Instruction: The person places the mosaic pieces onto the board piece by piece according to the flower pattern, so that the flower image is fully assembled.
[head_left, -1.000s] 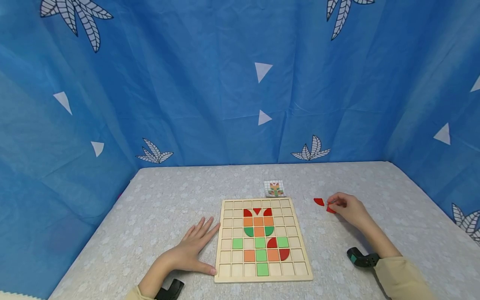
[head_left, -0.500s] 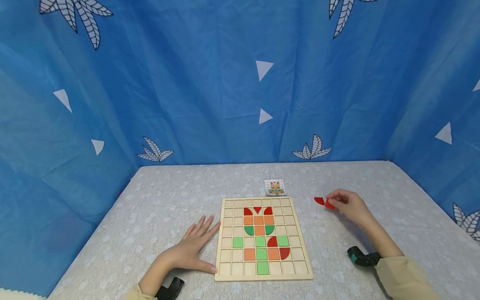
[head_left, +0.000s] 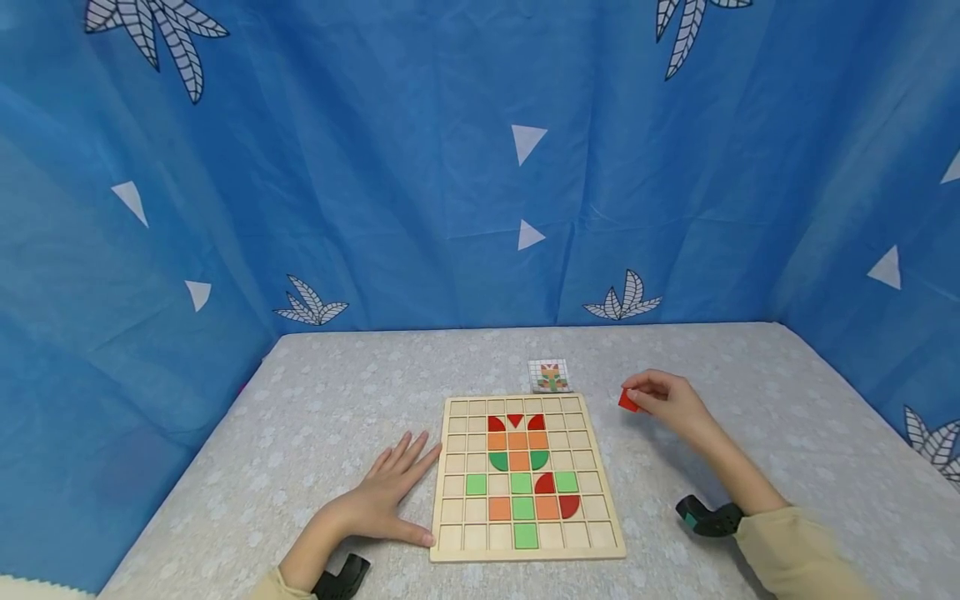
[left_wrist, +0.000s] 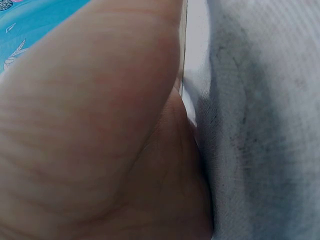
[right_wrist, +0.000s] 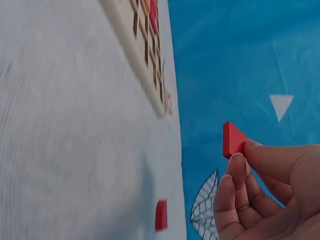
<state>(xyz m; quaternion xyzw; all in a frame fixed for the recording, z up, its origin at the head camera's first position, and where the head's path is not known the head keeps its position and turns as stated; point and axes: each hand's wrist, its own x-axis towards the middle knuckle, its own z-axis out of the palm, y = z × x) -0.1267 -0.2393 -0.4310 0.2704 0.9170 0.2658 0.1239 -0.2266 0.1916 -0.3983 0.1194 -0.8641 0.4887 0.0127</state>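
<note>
A wooden grid board [head_left: 605, 533] lies on the table, with red, orange, green and light green flat pieces set in its cells. My left hand [head_left: 378, 504] rests spread beside the board, index fingertip and thumb touching its left edge. In the left wrist view, the palm [left_wrist: 90, 115] fills most of the picture. To the right of the board, my right hand [head_left: 675, 406] pinches a red puzzle piece [head_left: 627, 401] between thumb and fingers, raised off the table. The right wrist view shows this piece [right_wrist: 232, 141] with a pointed corner; its full outline is partly covered by fingertips.
Behind the board's top edge lies a small pattern card [head_left: 550, 376]. Another red piece [right_wrist: 161, 215] rests on the table in the right wrist view, hidden in the head view. A blue curtain [head_left: 420, 167] hangs behind the patterned tablecloth [head_left: 360, 367].
My right hand has lifted the red piece from the table and moved left with it, toward the board. The left hand has stayed at the board's edge.
</note>
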